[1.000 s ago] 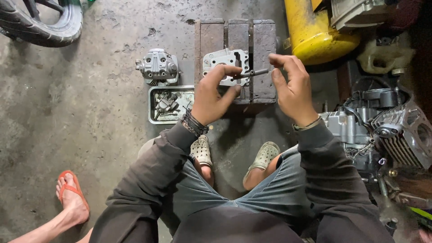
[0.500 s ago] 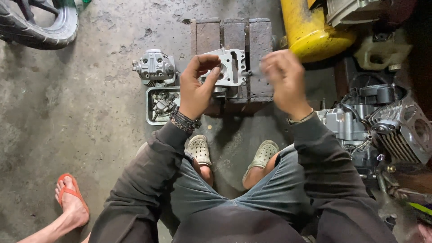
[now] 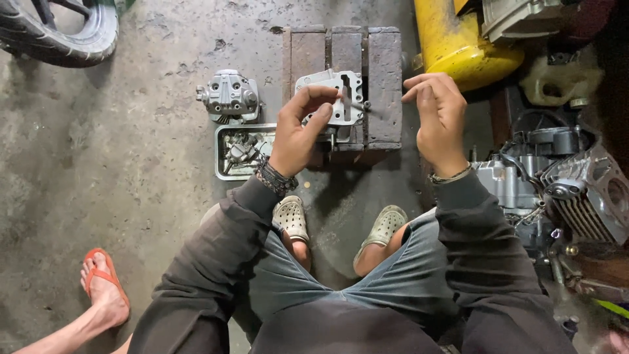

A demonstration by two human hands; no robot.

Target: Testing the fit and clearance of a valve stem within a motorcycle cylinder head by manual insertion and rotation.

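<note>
- Since half a second ago, I see my right hand (image 3: pixel 438 121) has drawn a little off to the side of the grey cylinder head (image 3: pixel 332 96), which has not left the wooden block (image 3: pixel 383 78).
- Far to the left of my left hand (image 3: pixel 298 134), a tyre (image 3: pixel 62 33) lies at the top corner, and another person's foot in an orange flip-flop (image 3: pixel 101 292) shows below.
- Just left of that hand sit a second metal engine part (image 3: pixel 229 97) and a metal tray of small parts (image 3: pixel 241 152).
- My left hand is curled around the cylinder head, gripping its near edge and steadying it on the block.
- A thin metal rod (image 3: pixel 357 105) pokes out of the head between my two hands.
- My right hand hovers near the rod's tip, fingers loosely bent, pinching nothing I can make out.
- Beyond the right hand stand a yellow tank (image 3: pixel 458 46) and a bare engine (image 3: pixel 576 190).
</note>
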